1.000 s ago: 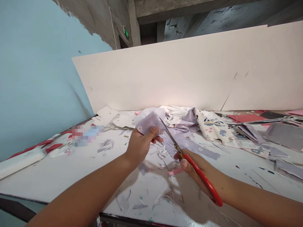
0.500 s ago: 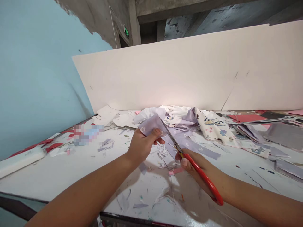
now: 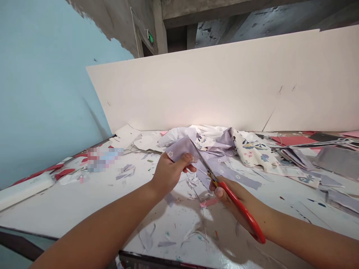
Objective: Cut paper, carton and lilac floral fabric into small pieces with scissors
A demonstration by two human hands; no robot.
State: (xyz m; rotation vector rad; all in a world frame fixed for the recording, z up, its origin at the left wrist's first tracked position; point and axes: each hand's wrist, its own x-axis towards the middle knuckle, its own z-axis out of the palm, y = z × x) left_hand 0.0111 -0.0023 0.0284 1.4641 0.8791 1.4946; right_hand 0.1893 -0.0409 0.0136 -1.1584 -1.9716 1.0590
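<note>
My left hand (image 3: 172,168) pinches a small piece of lilac fabric (image 3: 181,146) with white flowers between thumb and fingers, held up above the table. In my right hand (image 3: 228,192) is a pair of scissors with red handles (image 3: 242,211). Their blades lie along the right edge of the fabric piece, pointing up and to the left, and look closed or nearly so. Behind both hands a heap of lilac flowered cloth (image 3: 215,158) and cream cloth with blue leaves and flowers (image 3: 252,149) lies crumpled on the table.
Scraps litter the white table (image 3: 92,203), among them a pink strip (image 3: 209,202). A white upright board (image 3: 210,86) closes off the back. Folded grey-lilac pieces (image 3: 336,160) and red sheets (image 3: 291,140) lie at right. A white roll-like object (image 3: 26,190) sits at left, by the blue wall.
Almost nothing differs. Both hands, the fabric piece and the scissors keep the same pose, with only a slight shift of the view.
</note>
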